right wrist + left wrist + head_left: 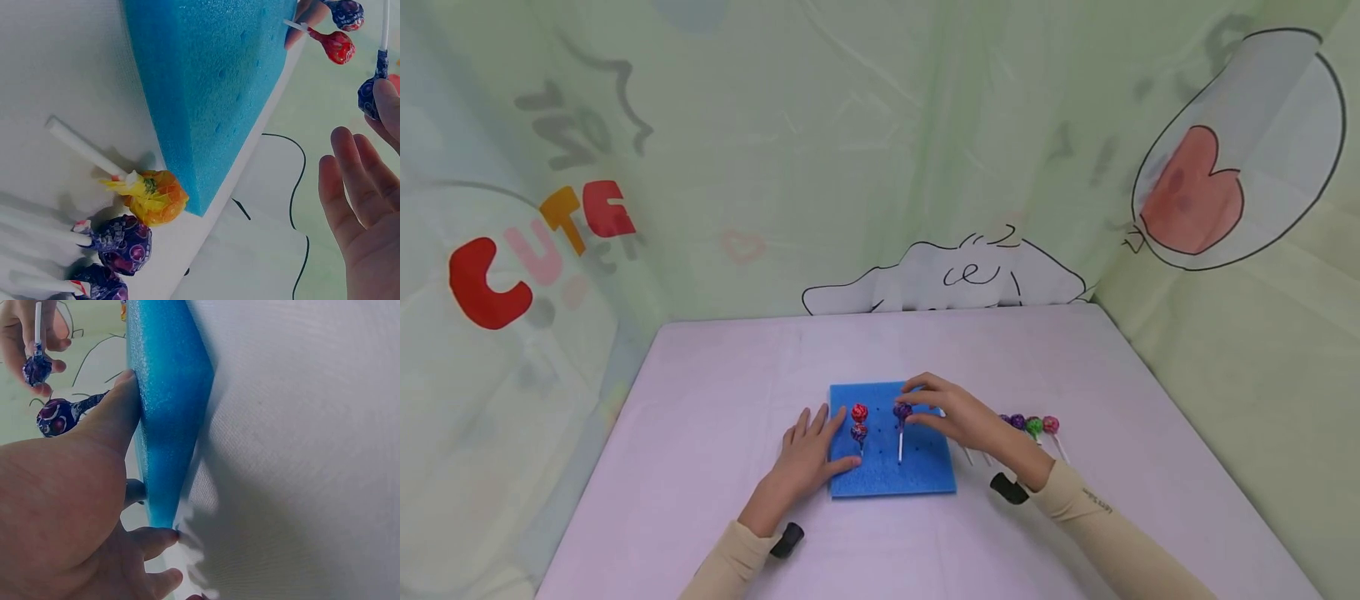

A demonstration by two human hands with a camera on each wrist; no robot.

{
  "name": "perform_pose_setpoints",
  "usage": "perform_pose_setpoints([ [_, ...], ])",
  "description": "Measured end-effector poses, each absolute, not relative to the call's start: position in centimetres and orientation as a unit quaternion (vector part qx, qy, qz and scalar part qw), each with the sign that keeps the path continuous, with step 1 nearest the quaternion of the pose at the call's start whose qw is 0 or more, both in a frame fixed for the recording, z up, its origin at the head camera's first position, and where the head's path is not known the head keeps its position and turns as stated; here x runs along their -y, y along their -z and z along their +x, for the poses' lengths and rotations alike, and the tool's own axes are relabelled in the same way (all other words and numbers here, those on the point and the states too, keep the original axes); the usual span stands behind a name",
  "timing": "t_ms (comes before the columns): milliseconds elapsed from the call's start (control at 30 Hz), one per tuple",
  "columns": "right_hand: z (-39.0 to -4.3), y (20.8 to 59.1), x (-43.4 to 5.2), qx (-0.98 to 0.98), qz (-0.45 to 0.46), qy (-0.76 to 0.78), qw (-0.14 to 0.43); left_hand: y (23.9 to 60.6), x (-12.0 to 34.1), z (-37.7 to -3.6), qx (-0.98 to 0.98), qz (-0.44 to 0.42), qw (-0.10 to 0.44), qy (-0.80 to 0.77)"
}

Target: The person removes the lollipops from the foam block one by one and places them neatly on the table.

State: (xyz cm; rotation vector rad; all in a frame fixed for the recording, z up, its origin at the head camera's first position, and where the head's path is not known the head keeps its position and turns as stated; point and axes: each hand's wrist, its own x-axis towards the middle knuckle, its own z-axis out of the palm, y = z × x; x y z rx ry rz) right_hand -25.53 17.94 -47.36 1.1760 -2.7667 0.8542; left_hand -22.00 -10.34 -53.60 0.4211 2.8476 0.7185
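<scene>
A blue foam block (pixel 895 479) with small holes lies on the table. My right hand (pixel 951 408) pinches a purple-wrapped lollipop (pixel 902 410) by its candy head, stick pointing down over the block. My left hand (pixel 808 450) rests along the block's left edge, fingers spread and thumb on its near left part. Between the hands, a red lollipop (pixel 859 412) and a blue-and-red one (pixel 859 432) stand in the foam. The left wrist view shows the thumb close beside the blue-wrapped lollipop (pixel 57 417).
Right of the block, several lollipops lie on the table, among them a green one (pixel 1034 426) and a pink one (pixel 1051 425). A yellow-orange lollipop (pixel 159 197) lies against the block's corner, with purple ones (pixel 125 244) alongside. Printed curtains surround the table (pixel 730 358).
</scene>
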Motion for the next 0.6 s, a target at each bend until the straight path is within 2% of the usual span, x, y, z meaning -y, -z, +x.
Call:
perform_pose_setpoints([
  [600,-25.2,47.1,-19.9,0.89,0.324,-0.319,-0.028,53.5,10.5,-21.9,-0.953,0.15,0.082,-0.25],
])
